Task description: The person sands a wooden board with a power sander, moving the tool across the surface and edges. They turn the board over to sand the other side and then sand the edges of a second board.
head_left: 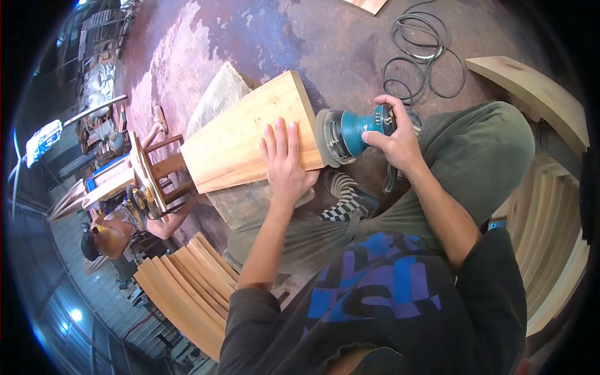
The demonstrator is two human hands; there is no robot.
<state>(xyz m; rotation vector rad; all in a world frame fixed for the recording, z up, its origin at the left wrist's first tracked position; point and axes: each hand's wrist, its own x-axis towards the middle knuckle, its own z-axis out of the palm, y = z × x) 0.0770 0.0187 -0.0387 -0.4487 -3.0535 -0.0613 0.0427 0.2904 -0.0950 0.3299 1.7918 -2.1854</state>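
A pale wooden board (240,140) lies tilted across a worn block (222,97) on the floor. My left hand (285,159) rests on the board near its right end, fingers spread a little. Wrapped round the body of a teal sander (356,132) is my right hand (398,134). The sander is turned on its side, and its round pad is against or very close to the board's right end edge; exact contact cannot be made out.
A coiled black cable (425,57) lies on the floor beyond the sander. Curved wooden pieces stand in rows at the lower left (187,275) and right (544,219). A curved plank (531,87) is at upper right. Another person (115,237) works beside a wooden chair (150,169).
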